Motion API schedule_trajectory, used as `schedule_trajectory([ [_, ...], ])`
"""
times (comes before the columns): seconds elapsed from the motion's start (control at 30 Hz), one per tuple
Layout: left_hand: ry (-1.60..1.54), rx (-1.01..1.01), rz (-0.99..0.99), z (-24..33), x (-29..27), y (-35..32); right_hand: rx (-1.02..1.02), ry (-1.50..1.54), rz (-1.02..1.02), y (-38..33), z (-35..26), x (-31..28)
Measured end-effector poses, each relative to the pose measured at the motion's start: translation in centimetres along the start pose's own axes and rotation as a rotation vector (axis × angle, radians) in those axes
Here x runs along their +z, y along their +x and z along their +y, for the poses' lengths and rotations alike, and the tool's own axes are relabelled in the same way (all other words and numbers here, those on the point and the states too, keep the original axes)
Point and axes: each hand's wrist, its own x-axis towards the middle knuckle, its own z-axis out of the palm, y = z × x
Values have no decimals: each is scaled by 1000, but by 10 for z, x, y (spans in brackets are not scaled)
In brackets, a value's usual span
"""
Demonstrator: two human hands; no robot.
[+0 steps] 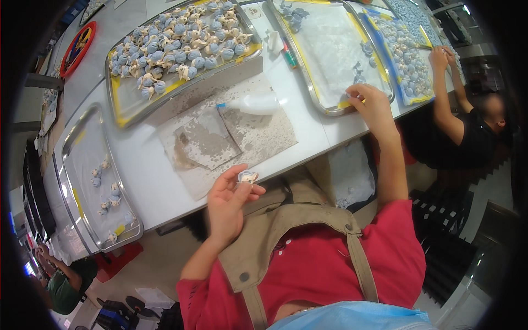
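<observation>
A small blue-and-cream figurine (248, 176) is pinched between the thumb and fingers of my left hand (230, 199), in front of the table's near edge. My right hand (374, 107) reaches out to the near right corner of a metal tray (314, 91) lined with white sheet and yellow tape. Its thumb and fingertips are pressed together over the rim; whatever they hold, if anything, is too small to make out. Flat blue pieces (359, 72) lie in that tray beyond my fingers, and more blue pieces (294, 16) sit at its far left corner.
A large tray (124, 118) full of similar figurines stands at the back left. Another tray (104, 184) at the left holds several. A white bottle (256, 103) lies on a stained board (280, 132). Right, a co-worker's hands (440, 58) are over a blue-edged tray (393, 82).
</observation>
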Motion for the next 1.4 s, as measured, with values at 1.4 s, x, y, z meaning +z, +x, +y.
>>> schedule_trajectory([
  [1.4,175,304,9,-4,9,-4,-629,575,199,-84,-140,85],
])
